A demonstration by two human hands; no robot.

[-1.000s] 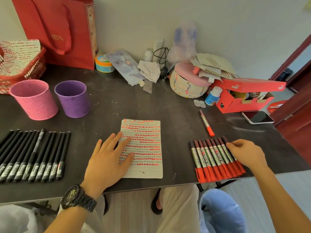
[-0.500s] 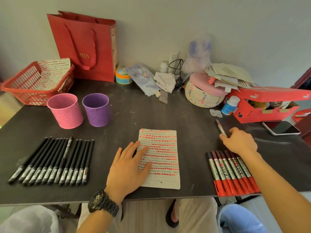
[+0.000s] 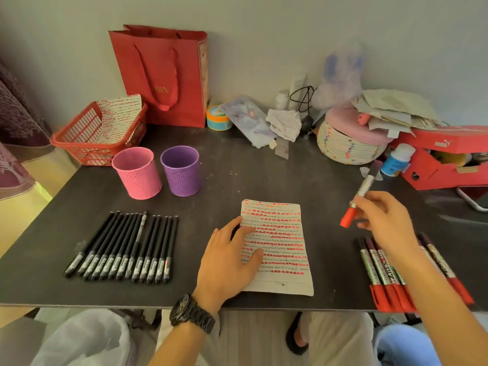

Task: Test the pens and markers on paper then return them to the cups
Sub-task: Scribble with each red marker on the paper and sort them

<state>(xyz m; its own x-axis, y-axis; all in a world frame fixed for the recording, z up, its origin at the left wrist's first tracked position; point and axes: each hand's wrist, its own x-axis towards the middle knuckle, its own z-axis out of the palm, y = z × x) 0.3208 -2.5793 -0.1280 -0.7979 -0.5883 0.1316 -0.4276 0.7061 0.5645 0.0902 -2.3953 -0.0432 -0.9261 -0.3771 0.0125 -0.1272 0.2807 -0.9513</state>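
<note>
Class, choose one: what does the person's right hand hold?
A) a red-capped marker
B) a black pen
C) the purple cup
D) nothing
A: the right hand pinches a red-capped marker, while the left hand lies flat on the paper.

IBA on red bag (image 3: 163, 75), Puma on shoebox (image 3: 446, 145)

The right hand (image 3: 383, 218) has picked up the stray marker (image 3: 362, 191).

Chunky black wristwatch (image 3: 190, 312) with a metal link band just behind the left hand (image 3: 229, 257), both forearms (image 3: 446, 294) bare, light beige trousers (image 3: 340, 336) over the knees, dark sandal (image 3: 291, 339) on one foot
</note>
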